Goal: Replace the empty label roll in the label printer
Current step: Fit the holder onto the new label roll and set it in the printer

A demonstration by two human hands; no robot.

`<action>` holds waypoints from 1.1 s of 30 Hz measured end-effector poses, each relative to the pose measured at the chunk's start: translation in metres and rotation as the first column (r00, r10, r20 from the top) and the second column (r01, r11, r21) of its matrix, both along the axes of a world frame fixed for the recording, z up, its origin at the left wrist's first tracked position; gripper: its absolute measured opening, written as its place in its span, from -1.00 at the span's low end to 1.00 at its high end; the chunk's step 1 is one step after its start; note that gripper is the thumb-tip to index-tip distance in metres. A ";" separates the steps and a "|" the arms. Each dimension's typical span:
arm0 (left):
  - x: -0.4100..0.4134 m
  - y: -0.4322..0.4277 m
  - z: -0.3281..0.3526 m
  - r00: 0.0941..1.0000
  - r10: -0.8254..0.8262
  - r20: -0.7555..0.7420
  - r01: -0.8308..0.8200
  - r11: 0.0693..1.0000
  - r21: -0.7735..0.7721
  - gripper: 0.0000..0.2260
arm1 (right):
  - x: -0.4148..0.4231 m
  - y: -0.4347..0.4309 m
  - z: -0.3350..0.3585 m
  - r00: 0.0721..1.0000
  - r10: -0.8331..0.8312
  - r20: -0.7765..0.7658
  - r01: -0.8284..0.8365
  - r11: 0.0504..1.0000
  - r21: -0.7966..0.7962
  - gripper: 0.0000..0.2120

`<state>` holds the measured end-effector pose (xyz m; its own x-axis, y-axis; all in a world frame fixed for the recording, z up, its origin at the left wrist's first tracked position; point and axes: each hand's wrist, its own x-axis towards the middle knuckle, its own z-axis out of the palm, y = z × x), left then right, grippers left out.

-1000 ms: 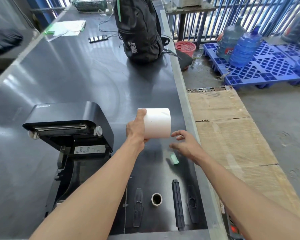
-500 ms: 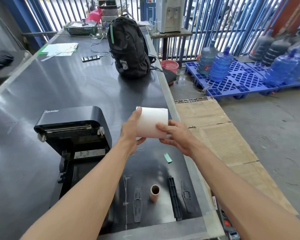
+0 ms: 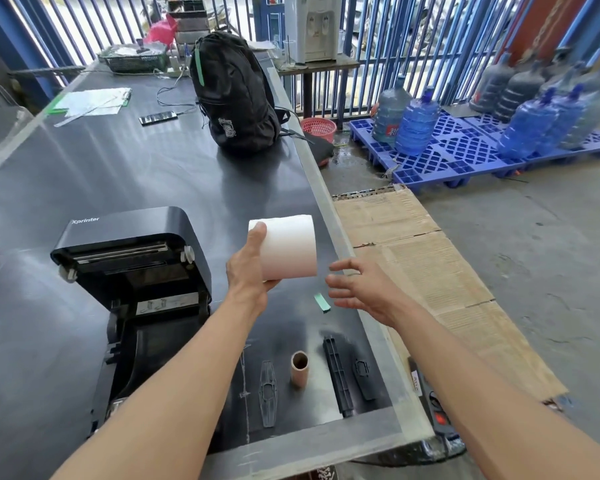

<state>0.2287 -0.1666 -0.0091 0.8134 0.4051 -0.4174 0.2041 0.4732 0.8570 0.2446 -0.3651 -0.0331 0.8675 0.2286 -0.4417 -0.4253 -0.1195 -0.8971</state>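
Observation:
A full white label roll (image 3: 290, 247) is held above the dark table, gripped at its left end by my left hand (image 3: 248, 263). My right hand (image 3: 359, 289) hovers just right of the roll, fingers spread, touching nothing. The black label printer (image 3: 132, 268) stands at the left with its lid raised and its roll bay empty. An empty brown cardboard core (image 3: 299, 368) stands upright near the table's front edge. Beside the core lie a black spindle bar (image 3: 337, 375) and two flat black roll guides (image 3: 268, 393) (image 3: 363, 377). A small green strip (image 3: 322, 302) lies under my right hand.
A black backpack (image 3: 236, 98) stands at the far middle of the table (image 3: 84, 174), with a phone (image 3: 157, 117), papers (image 3: 92, 102) and a green basket (image 3: 134, 58) behind. The table's right edge runs past cardboard sheets (image 3: 420, 268). A power strip (image 3: 433, 407) hangs at the front right corner.
My right hand touched the roll's right end half a second ago and has now let go and pulled back to the right. My left hand keeps the roll.

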 end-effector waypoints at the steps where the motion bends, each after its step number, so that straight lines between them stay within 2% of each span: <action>1: 0.000 0.001 -0.001 1.000 0.007 -0.013 -0.007 1.000 -0.018 -0.71 | -0.004 -0.001 -0.010 1.000 -0.017 0.002 0.017 0.992 -0.125 -0.75; 3: -0.001 0.001 -0.003 0.999 0.014 -0.032 -0.016 0.998 -0.058 -0.64 | -0.011 -0.001 -0.033 1.000 0.021 0.020 -0.012 0.924 -0.382 -0.84; 5: -0.002 0.001 -0.004 0.999 0.026 -0.046 -0.031 0.995 -0.096 -0.56 | -0.018 0.000 -0.053 0.986 0.163 0.027 -0.112 0.778 -0.618 -0.85; 7: -0.001 0.002 -0.004 0.998 0.036 -0.046 -0.042 0.992 -0.118 -0.50 | -0.027 0.005 -0.067 0.956 0.292 0.020 -0.180 0.638 -0.749 -0.76; 9: 0.000 0.003 -0.003 0.999 0.039 -0.035 -0.043 0.992 -0.119 -0.51 | -0.033 0.011 -0.079 0.929 0.369 -0.002 -0.226 0.563 -0.795 -0.64; 12: 0.003 0.004 -0.002 1.000 0.027 0.002 -0.027 0.993 -0.119 -0.50 | -0.035 0.017 -0.089 0.888 0.459 -0.034 -0.276 0.470 -0.838 -0.59; 15: 0.006 0.004 0.003 0.998 0.020 0.058 -0.011 0.989 -0.151 -0.43 | -0.033 0.021 -0.096 0.864 0.504 -0.015 -0.268 0.435 -0.860 -0.70; 17: 0.009 0.005 0.006 0.996 0.031 0.082 -0.017 0.985 -0.173 -0.40 | -0.027 0.021 -0.098 0.879 0.477 -0.016 -0.269 0.467 -0.842 -0.77; 19: 0.013 0.007 0.008 0.995 0.035 0.092 -0.018 0.984 -0.179 -0.43 | -0.018 0.020 -0.094 0.909 0.417 -0.020 -0.261 0.532 -0.806 -0.83; 22: 0.017 0.008 0.009 0.994 0.036 0.104 -0.015 0.980 -0.198 -0.61 | 0.008 0.013 -0.070 0.969 0.239 0.059 -0.135 0.716 -0.684 -0.94; 24: 0.020 0.009 0.010 0.994 0.055 0.091 -0.033 0.973 -0.227 -0.68 | 0.031 0.004 -0.044 0.986 0.047 0.160 0.052 0.826 -0.561 -0.94; 26: 0.024 0.010 0.012 0.996 0.076 0.056 -0.060 0.968 -0.244 -0.67 | 0.052 -0.004 -0.014 0.936 -0.202 0.289 0.308 0.868 -0.391 -0.95; 28: 0.027 0.010 0.013 0.996 0.091 0.018 -0.084 0.965 -0.247 -0.65 | 0.069 -0.010 0.018 0.805 -0.503 0.315 0.552 0.829 -0.088 -0.93; 30: 0.030 0.009 0.014 0.994 0.107 -0.010 -0.106 0.965 -0.241 -0.64 | 0.081 -0.012 0.045 0.668 -0.711 0.218 0.679 0.703 0.213 -0.90; 31: 0.031 0.009 0.015 0.993 0.117 -0.024 -0.120 0.964 -0.237 -0.63 | 0.084 -0.011 0.054 0.624 -0.761 0.174 0.700 0.644 0.307 -0.90; 33: 0.035 0.009 0.017 0.989 0.137 -0.054 -0.145 0.963 -0.225 -0.62 | 0.084 -0.002 0.065 0.599 -0.789 0.139 0.699 0.599 0.390 -0.90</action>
